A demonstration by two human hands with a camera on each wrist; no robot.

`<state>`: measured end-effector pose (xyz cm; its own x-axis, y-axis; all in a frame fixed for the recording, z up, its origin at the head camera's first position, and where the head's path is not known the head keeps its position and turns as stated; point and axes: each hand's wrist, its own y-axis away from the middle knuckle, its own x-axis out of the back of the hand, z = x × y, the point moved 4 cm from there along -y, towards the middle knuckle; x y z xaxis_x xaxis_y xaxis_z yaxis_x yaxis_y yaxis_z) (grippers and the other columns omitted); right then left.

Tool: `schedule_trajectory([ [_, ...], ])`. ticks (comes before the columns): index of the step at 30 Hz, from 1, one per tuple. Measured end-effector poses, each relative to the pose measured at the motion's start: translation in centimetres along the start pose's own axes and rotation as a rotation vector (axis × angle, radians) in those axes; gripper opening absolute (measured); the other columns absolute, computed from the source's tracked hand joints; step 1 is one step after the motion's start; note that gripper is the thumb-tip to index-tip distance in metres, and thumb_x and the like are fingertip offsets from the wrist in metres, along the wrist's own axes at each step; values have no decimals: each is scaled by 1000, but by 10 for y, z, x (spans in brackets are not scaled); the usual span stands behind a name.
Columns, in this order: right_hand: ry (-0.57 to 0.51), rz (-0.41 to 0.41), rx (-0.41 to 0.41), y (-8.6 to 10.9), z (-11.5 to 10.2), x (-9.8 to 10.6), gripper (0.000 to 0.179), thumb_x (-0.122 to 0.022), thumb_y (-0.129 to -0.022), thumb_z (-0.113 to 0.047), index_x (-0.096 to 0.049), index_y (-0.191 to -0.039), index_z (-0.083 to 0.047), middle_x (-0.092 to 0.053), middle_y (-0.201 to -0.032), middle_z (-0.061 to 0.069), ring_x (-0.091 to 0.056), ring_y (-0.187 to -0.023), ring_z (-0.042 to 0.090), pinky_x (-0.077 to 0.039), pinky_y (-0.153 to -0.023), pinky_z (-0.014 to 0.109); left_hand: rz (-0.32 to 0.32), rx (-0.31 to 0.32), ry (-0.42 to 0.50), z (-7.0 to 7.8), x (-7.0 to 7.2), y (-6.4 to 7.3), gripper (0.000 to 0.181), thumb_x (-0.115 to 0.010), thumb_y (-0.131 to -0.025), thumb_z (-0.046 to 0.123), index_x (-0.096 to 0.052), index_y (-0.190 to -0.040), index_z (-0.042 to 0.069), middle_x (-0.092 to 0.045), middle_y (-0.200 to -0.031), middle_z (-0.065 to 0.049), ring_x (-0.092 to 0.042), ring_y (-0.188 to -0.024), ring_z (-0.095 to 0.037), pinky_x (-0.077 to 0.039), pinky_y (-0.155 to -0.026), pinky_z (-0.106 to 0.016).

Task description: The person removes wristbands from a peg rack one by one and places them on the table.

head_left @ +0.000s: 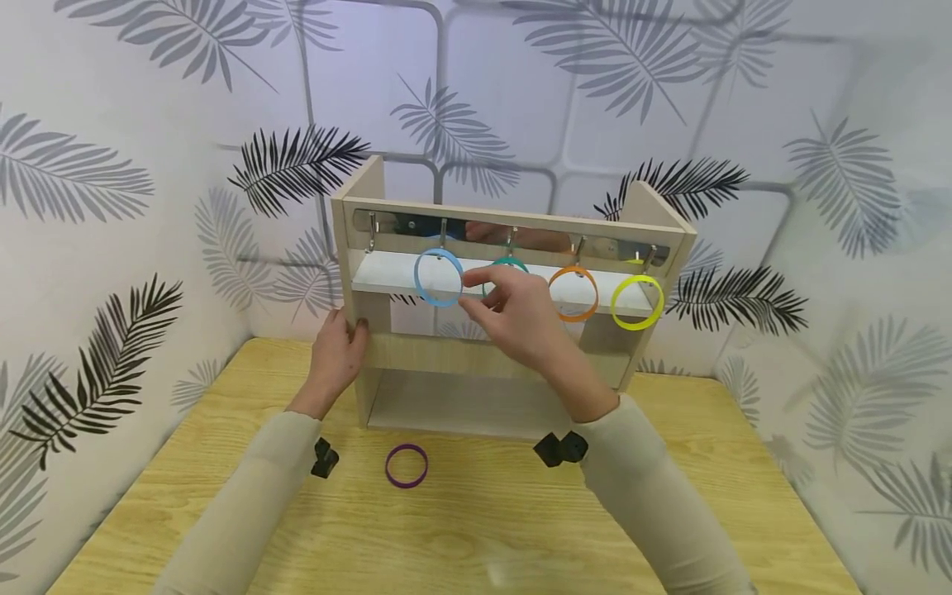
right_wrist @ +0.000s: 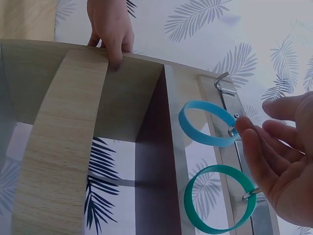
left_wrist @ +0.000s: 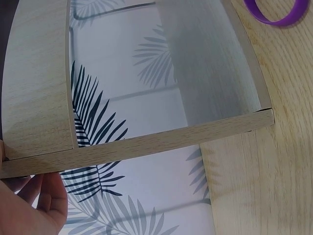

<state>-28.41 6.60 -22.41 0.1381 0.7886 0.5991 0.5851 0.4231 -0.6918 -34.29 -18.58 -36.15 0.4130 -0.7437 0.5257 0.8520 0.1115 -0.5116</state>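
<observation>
The blue ring [right_wrist: 208, 139] hangs from the second hook [head_left: 443, 231] from the left, just beside the right hand's [head_left: 516, 312] fingertips. That hand's thumb and fingers are parted, gripping nothing; whether they touch the ring I cannot tell. The step seems to be letting go of it; the next move probably calls for reaching down to the purple ring [head_left: 406, 484] on the surface [head_left: 476, 529], well below both hands. The left hand [head_left: 336, 355] grips the wooden rack's [head_left: 479, 355] side.

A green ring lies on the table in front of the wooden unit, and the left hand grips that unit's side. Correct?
Not quite: the ring on the table is purple, as the head and left wrist views show. It lies in front of the wooden unit, and the left hand grips that unit's side.
</observation>
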Motion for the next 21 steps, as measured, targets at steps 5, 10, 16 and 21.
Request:
schedule_trajectory([
  [5, 107, 16, 14, -8, -2, 0, 25, -69, -86, -11, -67, -108, 0, -67, -104, 9, -66, -66, 13, -51, -59, 24, 15, -6, 2, 1, -2, 0, 42, -42, -97, 19, -48, -127, -9, -52, -113, -29, -56, -98, -45, -47, -79, -56],
  [10, 211, 21, 24, -17, -2, -4, 25, -68, -87, -11, -66, -110, -1, -66, -106, 10, -63, -63, 13, -50, -59, 24, 10, 4, 4, 0, -1, 0, 41, -42, -98, 19, -48, -127, -9, -52, -114, -29, -56, -98, -44, -47, -80, -55],
  [16, 284, 13, -6, -25, 5, -11, 26, -66, -88, -12, -65, -112, -1, -65, -109, 10, -63, -71, 16, -50, -67, 27, 14, 8, 8, -1, -1, -2, 41, -42, -98, 18, -48, -127, -10, -52, -113, -28, -56, -99, -44, -46, -81, -55],
  [21, 297, -13, -52, -28, 11, -19, 26, -64, -89, -13, -63, -114, -3, -65, -108, 9, -62, -92, 23, -48, -79, 34, 17, 1, 12, 0, -1, 0, 40, -42, -98, 17, -49, -126, -10, -52, -112, -28, -56, -98, -43, -46, -81, -54],
])
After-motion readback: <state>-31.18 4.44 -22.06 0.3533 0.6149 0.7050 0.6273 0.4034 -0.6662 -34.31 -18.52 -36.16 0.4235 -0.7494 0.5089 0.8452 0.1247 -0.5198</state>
